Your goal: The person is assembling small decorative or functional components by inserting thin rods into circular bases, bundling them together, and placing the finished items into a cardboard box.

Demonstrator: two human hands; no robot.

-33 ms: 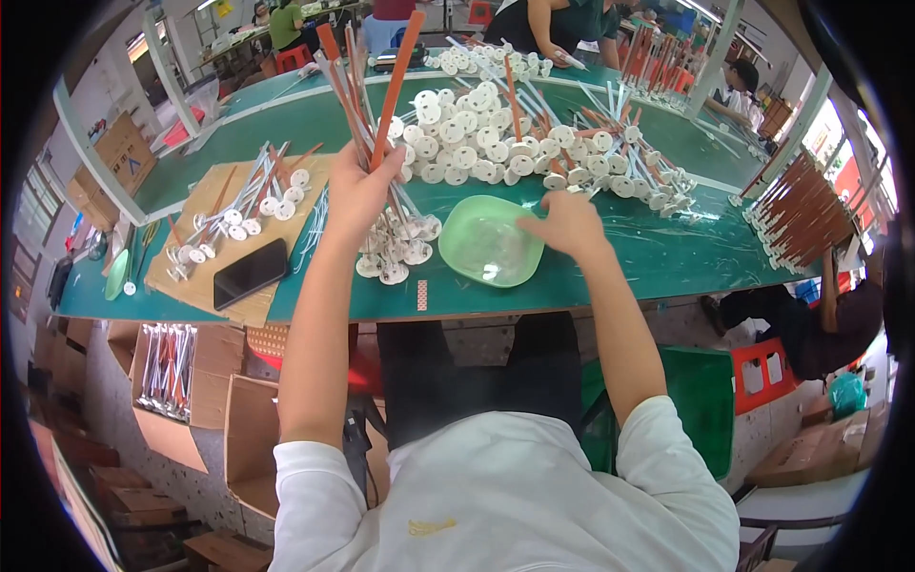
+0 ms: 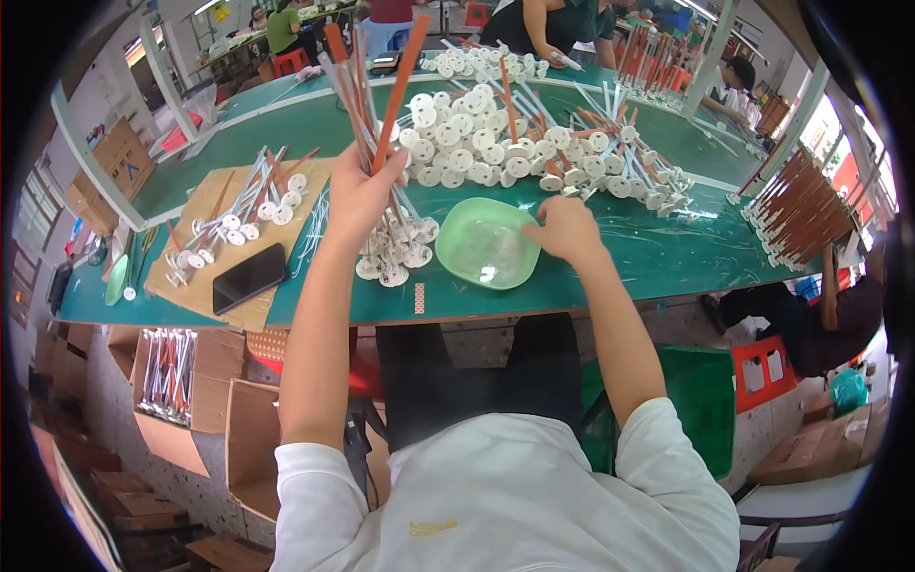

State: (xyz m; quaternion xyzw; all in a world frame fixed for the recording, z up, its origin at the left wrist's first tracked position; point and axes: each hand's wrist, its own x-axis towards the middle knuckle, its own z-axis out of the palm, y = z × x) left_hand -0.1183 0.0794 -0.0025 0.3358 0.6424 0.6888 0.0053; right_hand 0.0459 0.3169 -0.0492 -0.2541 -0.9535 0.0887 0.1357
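My left hand (image 2: 362, 195) is wrapped round an upright bundle of thin rods with white discs (image 2: 396, 250) at their lower ends. Orange and pale rod ends stick out above the fist. To its right sits a light green bowl (image 2: 462, 250) with something clear or whitish inside. My right hand (image 2: 569, 229) is at the bowl's right rim, fingers curled and thumb over the edge. Whatever its fingertips may hold is hidden. Just behind the bowl lies a large heap of white-disc rods (image 2: 467, 133).
Left of me, a cardboard sheet (image 2: 205, 291) bears more disc rods (image 2: 269, 205) and a black phone (image 2: 250, 278). A rack of brown rods (image 2: 801, 210) stands at the right. Below are an open carton of rods (image 2: 170, 377) and a green crate (image 2: 701, 400). Other people work across the table.
My right hand's thumb has drawn back slightly from over the bowl, and its fingers look more curled. My left hand keeps its hold on the bundle.
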